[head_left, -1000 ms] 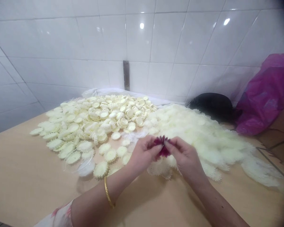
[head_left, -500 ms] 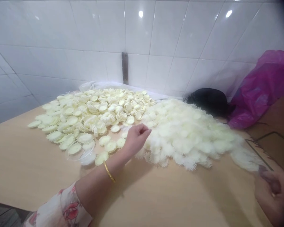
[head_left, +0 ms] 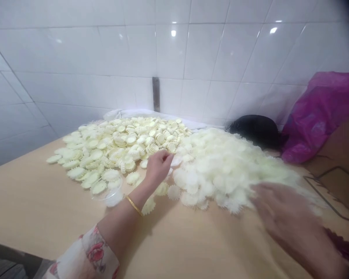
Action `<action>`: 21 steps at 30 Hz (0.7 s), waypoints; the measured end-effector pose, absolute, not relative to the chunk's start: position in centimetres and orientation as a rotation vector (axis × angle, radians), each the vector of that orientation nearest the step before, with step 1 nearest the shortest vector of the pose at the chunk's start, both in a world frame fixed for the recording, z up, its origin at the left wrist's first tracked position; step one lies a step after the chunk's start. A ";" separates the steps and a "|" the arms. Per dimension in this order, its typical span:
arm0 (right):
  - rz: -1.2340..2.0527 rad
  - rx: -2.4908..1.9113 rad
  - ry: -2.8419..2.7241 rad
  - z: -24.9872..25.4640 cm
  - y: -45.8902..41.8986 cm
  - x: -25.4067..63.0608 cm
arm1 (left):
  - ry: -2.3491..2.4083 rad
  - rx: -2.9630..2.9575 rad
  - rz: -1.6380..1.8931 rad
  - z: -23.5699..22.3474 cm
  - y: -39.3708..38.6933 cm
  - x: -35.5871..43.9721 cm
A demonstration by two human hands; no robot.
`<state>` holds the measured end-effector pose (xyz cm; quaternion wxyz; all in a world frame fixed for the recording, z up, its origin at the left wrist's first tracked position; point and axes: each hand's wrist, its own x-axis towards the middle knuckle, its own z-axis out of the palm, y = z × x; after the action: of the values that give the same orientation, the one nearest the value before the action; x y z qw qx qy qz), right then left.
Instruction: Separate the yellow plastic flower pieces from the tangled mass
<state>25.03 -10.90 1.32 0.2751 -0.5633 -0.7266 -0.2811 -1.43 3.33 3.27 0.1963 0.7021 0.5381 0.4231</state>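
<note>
My left hand (head_left: pixel 159 167) is closed, thumb and fingers pressed together, between two piles on the table; whatever it may hold is hidden. To its left and behind lies a heap of pale yellow scalloped discs (head_left: pixel 130 139), some shaped like shallow cups. On its right spreads a heap of thin whitish fringed discs (head_left: pixel 221 166), looking soft and blurred. Several loose discs (head_left: pixel 148 205) lie beside my left wrist. My right hand (head_left: pixel 282 217) is smeared by motion over the near right edge of the whitish heap; its fingers do not show clearly.
A wooden table (head_left: pixel 186 248) carries both heaps against a white tiled wall (head_left: pixel 104 50). At the back right are a black rounded object (head_left: pixel 254 130) and a magenta plastic bag (head_left: pixel 314 120) by a brown box-like surface (head_left: pixel 340 155). A clear ring-like piece (head_left: pixel 113 195) lies front left.
My right hand has swung left from the right edge to the whitish heap. My left hand has shifted slightly left, still closed. The view has tilted up a little.
</note>
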 end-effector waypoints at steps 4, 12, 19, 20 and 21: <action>-0.636 -1.374 -2.358 0.9 -7.1 18.4 | 1.627 2.046 0.978 3.3 4.0 -2.4; -0.644 -1.688 -2.431 -3.8 -0.3 19.0 | 1.635 2.241 0.712 2.9 4.0 -2.1; -0.731 -1.853 -2.327 -2.6 2.1 18.8 | 1.624 2.016 1.012 2.8 4.4 -2.5; -0.772 -1.833 -2.306 -2.2 1.8 18.4 | 1.606 1.965 1.077 2.9 4.5 -2.6; -0.815 -1.807 -2.281 -1.8 1.4 17.9 | 1.581 1.918 1.147 3.0 4.6 -2.8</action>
<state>17.90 1.41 -1.83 0.0595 -0.5968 -0.7535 -0.2693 -2.78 4.61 3.05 0.2007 0.6863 0.5658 0.4106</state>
